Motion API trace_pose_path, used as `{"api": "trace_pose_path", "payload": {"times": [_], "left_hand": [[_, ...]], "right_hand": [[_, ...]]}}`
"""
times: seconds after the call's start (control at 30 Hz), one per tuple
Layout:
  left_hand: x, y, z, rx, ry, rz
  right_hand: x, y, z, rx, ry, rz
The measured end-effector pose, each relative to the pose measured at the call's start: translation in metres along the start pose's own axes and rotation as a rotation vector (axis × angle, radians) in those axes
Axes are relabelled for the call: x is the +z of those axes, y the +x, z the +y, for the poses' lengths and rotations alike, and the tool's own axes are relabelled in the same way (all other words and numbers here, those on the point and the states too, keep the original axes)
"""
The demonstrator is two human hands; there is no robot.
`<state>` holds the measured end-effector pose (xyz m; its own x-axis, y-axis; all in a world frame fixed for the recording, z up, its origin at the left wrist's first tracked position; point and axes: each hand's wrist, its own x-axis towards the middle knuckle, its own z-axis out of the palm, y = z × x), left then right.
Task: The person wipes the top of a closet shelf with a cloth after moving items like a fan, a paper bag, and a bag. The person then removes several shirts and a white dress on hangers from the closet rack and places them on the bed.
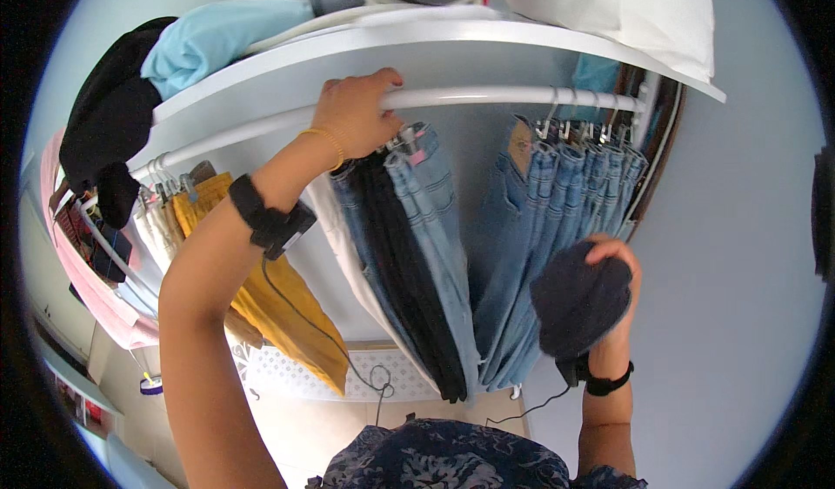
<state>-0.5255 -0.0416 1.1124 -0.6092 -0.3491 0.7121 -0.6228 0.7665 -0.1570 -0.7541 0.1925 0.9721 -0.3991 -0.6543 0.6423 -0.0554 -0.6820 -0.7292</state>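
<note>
My left hand (pixel 355 111) reaches up to the white clothes rail (pixel 470 97), its fingers closed over it. The hand hides the hanger hooks there. Just below it hang black trousers (pixel 396 254), with blue jeans (pixel 426 211) beside them, held by clip hangers. On the right, my right hand (pixel 619 272) grips a bunched dark navy cloth (pixel 578 302), thumb and fingers around its edge. What kind of cloth it is, I cannot tell. Behind it more blue jeans (pixel 539 202) hang in a tight row.
Above the rail runs a white shelf (pixel 417 37) bearing a light blue cloth bundle (pixel 226 37) and a white bag (pixel 635 11). Mustard trousers (pixel 287 306) hang at left. Black fabric (pixel 109 124) drapes over the shelf's left end. Thin cables trail from both wrist straps.
</note>
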Motion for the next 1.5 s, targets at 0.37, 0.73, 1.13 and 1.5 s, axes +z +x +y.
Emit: {"api": "trace_pose_path", "payload": {"times": [0.37,0.73,1.13,1.5], "left_hand": [[-0.047,-0.067,-0.085,-0.139,0.112,0.007],[-0.052,-0.086,-0.096,-0.069,0.147,0.093],[-0.074,-0.026,-0.022,0.019,0.089,-0.163],[0.033,0.129,0.189,0.188,-0.010,-0.398]], "right_hand": [[0.235,0.159,0.022,-0.860,-0.682,-0.214],[0.129,0.172,0.054,-1.045,-1.286,-0.072],[0.121,0.145,0.048,-1.003,-0.935,-0.059],[0.038,0.020,0.009,-0.168,-0.591,-0.411]]}}
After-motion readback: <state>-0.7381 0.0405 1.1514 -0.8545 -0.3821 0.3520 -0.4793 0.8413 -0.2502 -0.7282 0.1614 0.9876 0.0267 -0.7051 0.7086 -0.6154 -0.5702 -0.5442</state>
